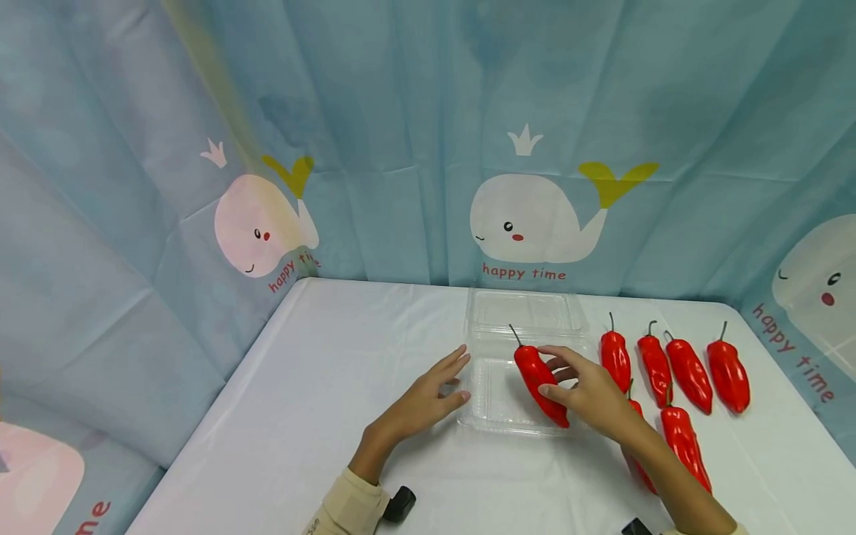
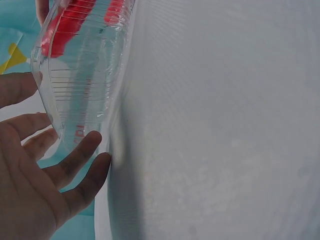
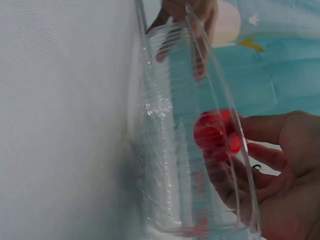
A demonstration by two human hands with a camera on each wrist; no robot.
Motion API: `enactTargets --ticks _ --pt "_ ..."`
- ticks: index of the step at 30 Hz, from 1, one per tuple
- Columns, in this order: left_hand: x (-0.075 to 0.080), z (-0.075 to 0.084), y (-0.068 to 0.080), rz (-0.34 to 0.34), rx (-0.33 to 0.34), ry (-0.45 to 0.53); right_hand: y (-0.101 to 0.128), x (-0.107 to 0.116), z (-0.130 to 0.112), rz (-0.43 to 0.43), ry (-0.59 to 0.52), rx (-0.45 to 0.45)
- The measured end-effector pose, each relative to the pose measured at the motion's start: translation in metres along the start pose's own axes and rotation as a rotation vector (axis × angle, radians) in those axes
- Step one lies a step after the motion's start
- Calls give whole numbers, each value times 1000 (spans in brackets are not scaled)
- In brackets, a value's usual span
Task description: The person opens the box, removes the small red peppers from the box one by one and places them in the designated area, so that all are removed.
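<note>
Nearest the camera in the head view, two sleeved forearms reach over a white table (image 1: 301,386). The left hand (image 1: 428,397) lies with fingers straight and spread, its tips touching the left edge of a clear plastic box (image 1: 495,405). The right hand (image 1: 588,390) grips a red pepper (image 1: 540,380) between thumb and fingers, holding it slantwise over the box's tray, stem pointing away.

The left wrist view shows what the head view cannot: the box's ribbed wall (image 2: 82,75) seen close, with the fingertips (image 2: 92,140) pressed to its corner. The right wrist view shows the pepper (image 3: 214,132) through the clear rim, a glossy red blur against the fingers (image 3: 267,155).

The pepper is smooth, shiny and tapered, with a thin dark stem. Beyond the right arm more red peppers (image 1: 689,371) lie on the table in rows. The box's open lid (image 1: 528,312) lies behind the tray, and a blue whale-print curtain (image 1: 535,215) hangs at the back.
</note>
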State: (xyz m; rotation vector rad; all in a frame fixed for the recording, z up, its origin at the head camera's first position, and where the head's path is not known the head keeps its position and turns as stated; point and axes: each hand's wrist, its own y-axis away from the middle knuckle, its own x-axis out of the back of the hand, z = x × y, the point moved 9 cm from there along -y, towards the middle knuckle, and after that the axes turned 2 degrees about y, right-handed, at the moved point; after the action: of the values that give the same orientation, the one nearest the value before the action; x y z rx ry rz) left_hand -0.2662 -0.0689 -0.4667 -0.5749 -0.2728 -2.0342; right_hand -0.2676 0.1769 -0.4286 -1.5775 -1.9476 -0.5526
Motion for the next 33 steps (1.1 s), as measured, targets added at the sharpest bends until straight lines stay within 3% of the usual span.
enactTargets --ticks 6,15,33 --pt "0 0 1 -3 -2 2 6 14 1 15 -29 -44" --pt "1 1 1 3 1 6 18 34 -2 72 -29 -26" --pt "0 2 1 7 4 5 41 62 21 95 17 -87"
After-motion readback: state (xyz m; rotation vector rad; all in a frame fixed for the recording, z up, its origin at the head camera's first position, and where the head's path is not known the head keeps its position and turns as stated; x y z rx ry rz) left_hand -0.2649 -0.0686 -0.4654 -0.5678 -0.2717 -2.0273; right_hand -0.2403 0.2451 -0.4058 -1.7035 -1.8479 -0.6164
